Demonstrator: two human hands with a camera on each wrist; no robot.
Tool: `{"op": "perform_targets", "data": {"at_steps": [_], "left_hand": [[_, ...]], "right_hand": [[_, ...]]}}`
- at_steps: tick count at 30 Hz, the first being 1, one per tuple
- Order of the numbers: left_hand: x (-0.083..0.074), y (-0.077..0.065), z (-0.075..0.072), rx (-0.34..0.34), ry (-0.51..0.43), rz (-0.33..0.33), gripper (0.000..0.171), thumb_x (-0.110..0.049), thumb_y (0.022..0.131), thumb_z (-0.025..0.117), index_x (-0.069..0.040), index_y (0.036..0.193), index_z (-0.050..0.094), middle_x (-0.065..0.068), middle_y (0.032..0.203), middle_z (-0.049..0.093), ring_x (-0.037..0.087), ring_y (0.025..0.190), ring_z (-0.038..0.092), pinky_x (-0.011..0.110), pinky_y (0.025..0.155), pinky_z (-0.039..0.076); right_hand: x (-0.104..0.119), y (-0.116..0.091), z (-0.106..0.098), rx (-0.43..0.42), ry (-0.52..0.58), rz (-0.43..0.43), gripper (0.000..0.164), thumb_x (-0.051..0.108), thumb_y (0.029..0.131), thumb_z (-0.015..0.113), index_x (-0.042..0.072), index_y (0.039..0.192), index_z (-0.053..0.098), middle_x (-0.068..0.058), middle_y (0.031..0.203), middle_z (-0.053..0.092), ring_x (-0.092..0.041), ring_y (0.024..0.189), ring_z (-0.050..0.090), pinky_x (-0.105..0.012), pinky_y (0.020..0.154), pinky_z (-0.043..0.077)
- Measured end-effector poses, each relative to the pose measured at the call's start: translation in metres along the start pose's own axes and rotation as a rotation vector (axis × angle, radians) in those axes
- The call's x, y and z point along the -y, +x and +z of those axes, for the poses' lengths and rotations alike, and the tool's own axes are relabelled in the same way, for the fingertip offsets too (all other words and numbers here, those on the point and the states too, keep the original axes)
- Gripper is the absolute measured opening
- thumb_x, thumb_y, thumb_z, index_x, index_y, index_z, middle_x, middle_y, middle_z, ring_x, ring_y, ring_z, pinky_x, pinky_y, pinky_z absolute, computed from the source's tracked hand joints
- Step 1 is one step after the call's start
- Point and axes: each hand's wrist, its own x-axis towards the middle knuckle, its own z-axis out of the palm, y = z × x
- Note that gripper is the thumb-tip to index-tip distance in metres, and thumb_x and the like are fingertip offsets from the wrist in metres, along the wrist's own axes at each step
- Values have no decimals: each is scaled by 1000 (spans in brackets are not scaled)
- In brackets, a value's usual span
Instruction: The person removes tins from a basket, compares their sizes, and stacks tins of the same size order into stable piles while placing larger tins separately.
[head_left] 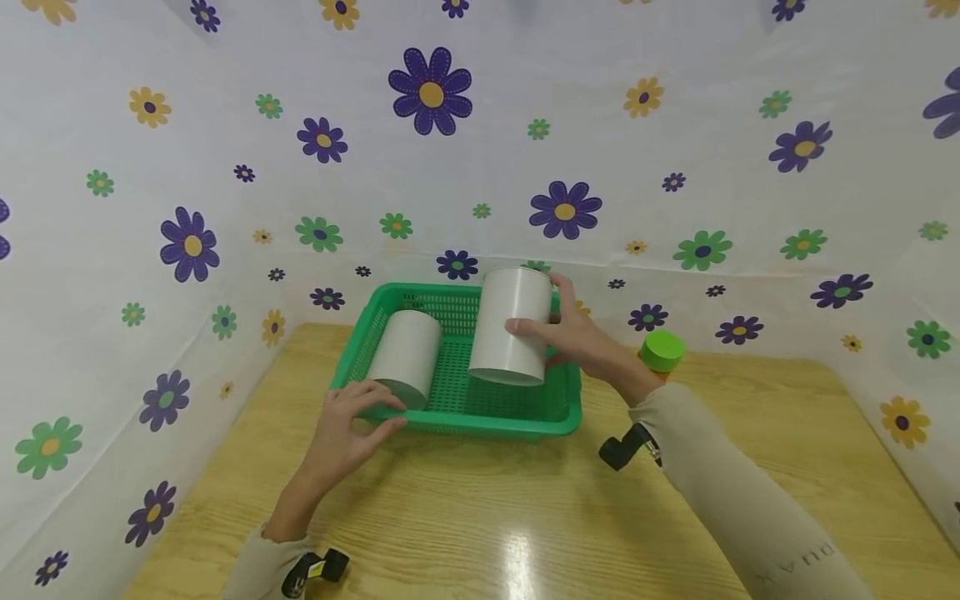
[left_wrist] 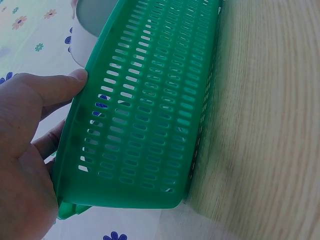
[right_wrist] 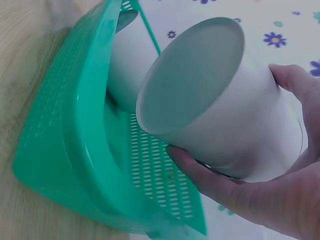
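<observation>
Head view: left hand (head_left: pixel 341 433) on the green basket (head_left: pixel 480 426), right hand (head_left: pixel 581 337) on a white cylinder (head_left: pixel 497 329)

Leftmost, your left hand pinches the basket's near rim by the near-left corner, thumb outside, fingers over the rim. The basket sits by the worktop (head_left: pixel 465 517)'s far edge. A second cylinder (head_left: pixel 408 350) rests in its left half, one end turned toward the near rim. Over its right half, your right hand clamps the white cylinder, thumb in front, fingers around the right side. The step in hand looks like handling this cylinder over the basket while your left hand steadies the rim; the next move probably calls for a firm grip and clear walls. The cylinder is tilted, smooth and slightly glossy; you cannot tell whether its near end is open. Farther right, a green-capped container (head_left: pixel 663 350) stands near the far edge.
</observation>
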Motion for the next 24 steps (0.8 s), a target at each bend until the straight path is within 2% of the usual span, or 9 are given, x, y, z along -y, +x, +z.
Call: {"op": "perform_targets", "data": {"at_steps": [4, 7, 16, 24], "left_hand": [[-1, 0, 0, 0, -4, -1, 24, -6, 77, 89, -18, 94, 75, -5, 102, 70, 21, 101, 59, 44, 83, 28], [0, 0, 0, 0, -3, 0, 24, -7, 78, 88, -18, 95, 75, -5, 103, 70, 21, 101, 60, 44, 83, 28], [4, -3, 1, -11, 1, 16, 26, -8, 78, 89, -21, 96, 75, -7, 103, 70, 20, 100, 60, 44, 83, 27], [4, -2, 2, -13, -3, 25, 27, -7, 78, 88, -22, 96, 75, -7, 103, 70, 20, 100, 60, 43, 82, 27]], "right_hand": [[1, -12, -8, -54, -41, -102, 99, 31, 91, 78, 36, 158, 5, -28, 142, 40, -47, 123, 53, -52, 70, 59], [1, -22, -13, -83, -63, -161, 98, 30, 90, 80, 37, 156, 8, -27, 144, 38, -47, 124, 52, -52, 71, 59], [-1, -53, -23, -134, -143, -262, 99, 24, 90, 81, 37, 156, 9, -23, 144, 39, -50, 121, 57, -59, 81, 56], [-7, -81, -30, -213, -181, -350, 101, 15, 89, 80, 34, 158, 8, -21, 145, 39, -49, 122, 56, -60, 80, 55]]}}
